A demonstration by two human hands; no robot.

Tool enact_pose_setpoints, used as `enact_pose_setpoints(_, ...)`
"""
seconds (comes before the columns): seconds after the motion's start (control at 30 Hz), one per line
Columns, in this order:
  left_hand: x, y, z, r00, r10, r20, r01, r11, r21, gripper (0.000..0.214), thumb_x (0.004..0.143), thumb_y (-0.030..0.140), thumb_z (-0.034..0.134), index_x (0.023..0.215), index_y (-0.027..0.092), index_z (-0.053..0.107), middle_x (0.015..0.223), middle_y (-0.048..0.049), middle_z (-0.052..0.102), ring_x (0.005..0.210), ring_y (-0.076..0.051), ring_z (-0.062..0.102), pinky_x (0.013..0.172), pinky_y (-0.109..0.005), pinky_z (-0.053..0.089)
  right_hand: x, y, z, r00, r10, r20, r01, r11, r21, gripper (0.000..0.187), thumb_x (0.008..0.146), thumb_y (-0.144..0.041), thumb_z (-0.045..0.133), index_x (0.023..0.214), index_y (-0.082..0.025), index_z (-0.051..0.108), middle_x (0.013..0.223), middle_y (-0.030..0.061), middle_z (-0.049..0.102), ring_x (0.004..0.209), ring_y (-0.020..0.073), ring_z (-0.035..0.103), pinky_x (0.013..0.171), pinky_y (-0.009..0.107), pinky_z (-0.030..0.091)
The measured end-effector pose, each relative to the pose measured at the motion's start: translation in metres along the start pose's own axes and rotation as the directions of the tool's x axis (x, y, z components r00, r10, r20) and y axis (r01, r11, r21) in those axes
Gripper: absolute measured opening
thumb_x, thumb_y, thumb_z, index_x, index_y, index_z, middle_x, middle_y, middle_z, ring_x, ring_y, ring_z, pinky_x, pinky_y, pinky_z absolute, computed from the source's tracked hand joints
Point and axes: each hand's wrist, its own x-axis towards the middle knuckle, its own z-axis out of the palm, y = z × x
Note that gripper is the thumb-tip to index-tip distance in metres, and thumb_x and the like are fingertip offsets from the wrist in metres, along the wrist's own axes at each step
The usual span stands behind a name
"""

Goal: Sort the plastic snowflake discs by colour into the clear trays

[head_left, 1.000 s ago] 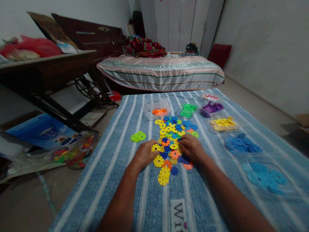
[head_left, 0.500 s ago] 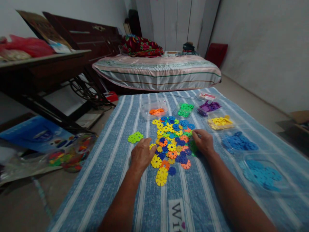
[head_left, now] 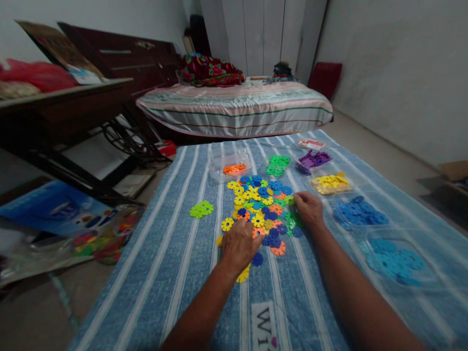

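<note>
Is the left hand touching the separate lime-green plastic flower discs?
No, the left hand is over the multicoloured plastic disc pile, apart from those lime-green discs.

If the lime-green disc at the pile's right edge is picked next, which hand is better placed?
Probably the right hand: its fingertips are beside or touching the lime-green disc. The left hand is over the near left part of the pile, farther away, with other discs between.

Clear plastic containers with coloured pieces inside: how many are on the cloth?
6, holding orange pieces at back left, green pieces beside them, then, far to near on the right, purple pieces, yellow pieces, blue pieces and cyan pieces. The red-labelled plastic may be another.
</note>
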Motion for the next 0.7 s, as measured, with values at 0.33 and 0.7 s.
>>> enact_pose_setpoints(0.33,0.003,0.000,0.005,0.999,-0.044,0.007,0.045,0.961,-0.272,0.010,0.078,0.024,0.069,0.084,0.018,0.064,0.087,-0.0032,0.065,0.083,-0.019,0.062,0.072,-0.028,0.043,0.003,0.001,0.003,0.999,0.026,0.019,-0.027,0.999,0.025,0.038,0.074,-0.049,0.052,0.073,-0.018,0.073,0.066,0.0029,0.067,0.066,0.0190,0.060,0.066,0.030,0.043)
enact_pose_setpoints(0.7,0.024,-0.023,-0.005,0.973,-0.127,0.193,0.228,0.386,-0.894,0.014,0.066,0.028,0.064,0.073,0.016,0.060,0.050,0.0046,0.056,0.040,-0.009,0.047,0.041,-0.019,0.035,0.003,0.002,0.006,0.998,0.061,0.018,-0.062,0.997,0.042,0.038,0.074,-0.050,0.051,0.073,-0.019,0.073,0.067,0.0037,0.069,0.067,0.0200,0.061,0.066,0.030,0.042)
